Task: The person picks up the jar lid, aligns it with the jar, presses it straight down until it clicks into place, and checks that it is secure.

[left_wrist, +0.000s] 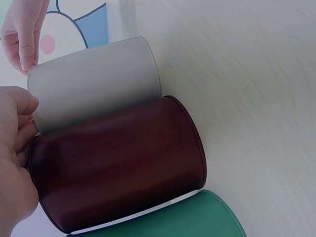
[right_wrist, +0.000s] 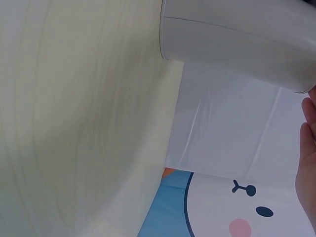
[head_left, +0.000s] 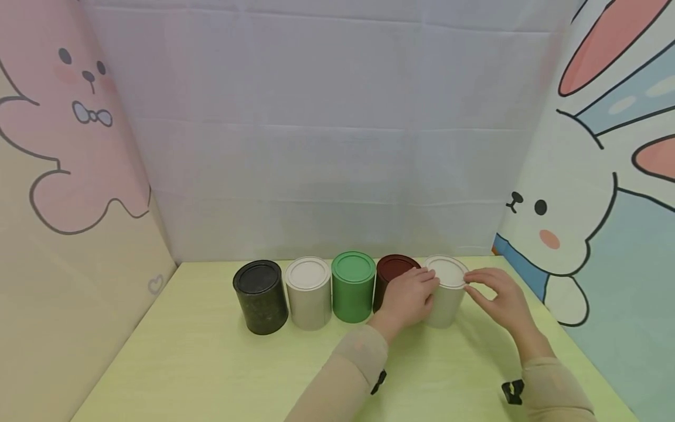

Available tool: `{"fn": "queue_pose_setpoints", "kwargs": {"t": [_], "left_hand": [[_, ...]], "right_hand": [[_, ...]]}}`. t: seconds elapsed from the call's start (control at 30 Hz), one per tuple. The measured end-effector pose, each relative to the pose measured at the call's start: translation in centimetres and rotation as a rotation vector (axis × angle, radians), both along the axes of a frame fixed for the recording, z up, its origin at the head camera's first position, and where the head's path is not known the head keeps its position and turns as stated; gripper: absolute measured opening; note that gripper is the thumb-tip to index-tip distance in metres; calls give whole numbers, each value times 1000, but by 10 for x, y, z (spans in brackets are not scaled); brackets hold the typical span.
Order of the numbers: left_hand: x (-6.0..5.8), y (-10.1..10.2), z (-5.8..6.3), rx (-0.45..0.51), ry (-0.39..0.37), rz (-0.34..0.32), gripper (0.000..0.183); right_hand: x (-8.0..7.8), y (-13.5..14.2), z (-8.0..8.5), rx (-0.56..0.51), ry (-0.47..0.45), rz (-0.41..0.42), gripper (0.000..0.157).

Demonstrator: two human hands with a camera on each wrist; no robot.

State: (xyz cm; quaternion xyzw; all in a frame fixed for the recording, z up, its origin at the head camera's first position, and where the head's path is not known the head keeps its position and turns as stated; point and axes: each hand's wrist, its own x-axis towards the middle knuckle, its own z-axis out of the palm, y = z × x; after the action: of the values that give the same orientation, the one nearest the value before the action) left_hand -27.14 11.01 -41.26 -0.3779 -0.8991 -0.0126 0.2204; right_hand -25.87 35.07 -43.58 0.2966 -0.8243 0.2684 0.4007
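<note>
At the right end of a row of cylindrical cans stands a white can (head_left: 446, 302) with a ridged round lid. My left hand (head_left: 408, 296) reaches across the front of the dark red can (head_left: 395, 268) and holds the white can at the left of its top rim. In the left wrist view the thumb lies at that rim, with fingers behind it near the dark red can. On the opposite side, my right hand (head_left: 498, 299) holds the same rim with thumb and fingertips. The white can stands upright beside the dark red one.
Left of the dark red can stand a green can (head_left: 353, 287), another white can (head_left: 308, 293) and a black can (head_left: 261, 298). All are in a row near the back of the pale yellow table (head_left: 211, 375). A white sheet (head_left: 327, 146) hangs behind, with printed cartoon panels at both sides.
</note>
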Motion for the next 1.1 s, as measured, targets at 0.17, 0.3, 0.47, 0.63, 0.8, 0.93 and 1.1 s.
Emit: {"fn": "queue_pose_setpoints", "kwargs": {"t": [0.17, 0.3, 0.47, 0.63, 0.8, 0.93, 1.1], "left_hand": [[-1, 1, 0, -8, 10, -8, 33], [0, 2, 2, -26, -2, -5, 33], [1, 2, 3, -53, -12, 9, 34], [0, 2, 2, -56, -8, 26, 34], [-2, 2, 3, -71, -12, 32, 35], [-1, 2, 3, -85, -13, 25, 36], [0, 2, 2, -106, 1, 25, 37]], "right_hand": [[0, -1, -2, -14, 2, 5, 26], [0, 0, -3, -24, 11, 1, 24], [-1, 0, -3, -16, 20, -2, 30], [-5, -1, -1, -10, 35, 24, 27], [-5, -2, -2, -16, 29, 10, 20], [-3, -3, -5, -30, 14, -27, 37], [-1, -4, -6, -43, -11, -52, 38]]}}
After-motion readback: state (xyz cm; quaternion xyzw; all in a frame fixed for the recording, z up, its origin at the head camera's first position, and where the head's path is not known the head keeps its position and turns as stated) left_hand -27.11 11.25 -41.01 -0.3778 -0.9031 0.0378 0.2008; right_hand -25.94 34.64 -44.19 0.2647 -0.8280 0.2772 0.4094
